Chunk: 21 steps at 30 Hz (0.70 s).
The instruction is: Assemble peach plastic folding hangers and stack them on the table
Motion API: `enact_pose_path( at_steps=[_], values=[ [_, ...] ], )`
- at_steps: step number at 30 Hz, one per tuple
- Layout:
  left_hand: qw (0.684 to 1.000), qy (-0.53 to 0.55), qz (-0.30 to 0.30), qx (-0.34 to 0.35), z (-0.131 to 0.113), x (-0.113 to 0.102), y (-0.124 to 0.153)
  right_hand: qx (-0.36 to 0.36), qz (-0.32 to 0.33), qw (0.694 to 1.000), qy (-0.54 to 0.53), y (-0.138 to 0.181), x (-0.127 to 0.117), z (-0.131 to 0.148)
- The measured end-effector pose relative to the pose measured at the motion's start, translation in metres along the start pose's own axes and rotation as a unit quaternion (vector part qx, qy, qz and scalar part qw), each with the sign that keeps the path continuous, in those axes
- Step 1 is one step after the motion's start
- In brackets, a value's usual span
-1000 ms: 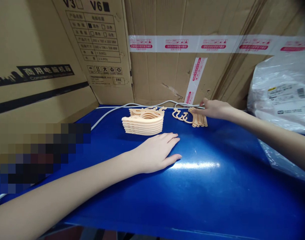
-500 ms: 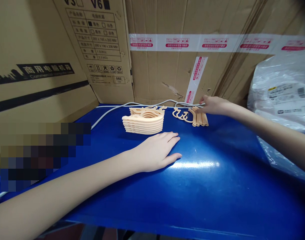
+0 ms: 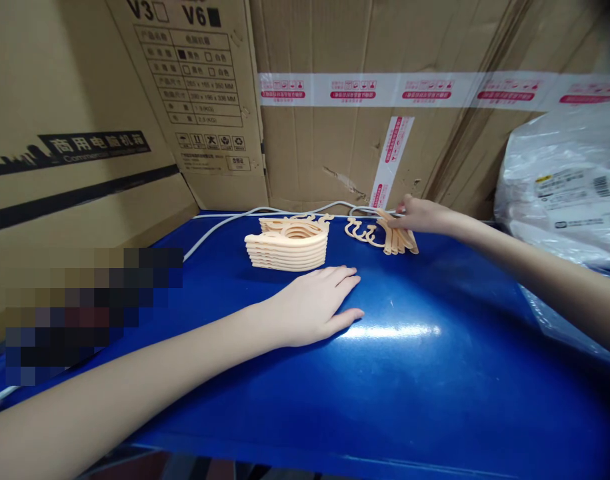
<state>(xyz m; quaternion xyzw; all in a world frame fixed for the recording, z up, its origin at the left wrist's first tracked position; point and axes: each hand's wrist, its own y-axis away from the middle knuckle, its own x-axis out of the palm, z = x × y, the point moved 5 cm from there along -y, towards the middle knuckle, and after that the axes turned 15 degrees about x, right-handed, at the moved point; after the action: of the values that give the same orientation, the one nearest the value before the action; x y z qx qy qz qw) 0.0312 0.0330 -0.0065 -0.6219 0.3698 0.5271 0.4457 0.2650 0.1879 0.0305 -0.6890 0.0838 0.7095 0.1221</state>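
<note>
My left hand (image 3: 315,308) lies palm down on the blue tabletop, fingers stretched out and holding nothing. Just beyond its fingertips stands a neat stack of beige plastic clothes hangers (image 3: 287,253), their hooks toward the back. Farther right is a smaller group of beige hangers (image 3: 395,241), with several curved hooks pointing left. My right hand (image 3: 425,217) reaches in from the right over this group. Its thumb and fingers pinch the top hanger (image 3: 385,217), whose near end is tipped up. My fingers hide part of it.
A white cable (image 3: 225,227) runs along the back of the blue table (image 3: 385,400). Cardboard boxes (image 3: 315,153) wall off the back and left. A clear plastic bag (image 3: 559,193) with a label sits at the right. A pixelated patch covers something at the left.
My right hand has closed on the top hanger of the right group and shifted it, so it now sits tilted. My left hand stays in place.
</note>
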Motion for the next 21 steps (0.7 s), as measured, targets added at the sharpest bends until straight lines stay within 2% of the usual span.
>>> enact_pose_path(
  at_steps=[4, 7, 10, 15, 21],
  values=[
    [1.0, 0.004, -0.004, 0.003, 0.001, 0.0, 0.0, -0.024, -0.024, 0.998, -0.057, 0.01, -0.017, -0.002],
    [1.0, 0.005, -0.015, 0.004, 0.0, -0.001, 0.0, -0.111, -0.033, 0.991, -0.072, 0.04, -0.021, 0.003],
    [0.999, -0.005, -0.05, 0.004, -0.003, -0.006, 0.0, -0.185, -0.026, 0.981, -0.046, 0.084, -0.013, 0.007],
    [0.99, 0.001, -0.138, 0.019, -0.007, -0.018, -0.001, -0.288, -0.007, 0.955, -0.07, 0.151, 0.003, 0.015],
    [0.991, 0.007, -0.134, 0.025, -0.005, -0.02, -0.003, -0.366, -0.048, 0.919, -0.139, 0.18, 0.007, 0.014]
  ],
)
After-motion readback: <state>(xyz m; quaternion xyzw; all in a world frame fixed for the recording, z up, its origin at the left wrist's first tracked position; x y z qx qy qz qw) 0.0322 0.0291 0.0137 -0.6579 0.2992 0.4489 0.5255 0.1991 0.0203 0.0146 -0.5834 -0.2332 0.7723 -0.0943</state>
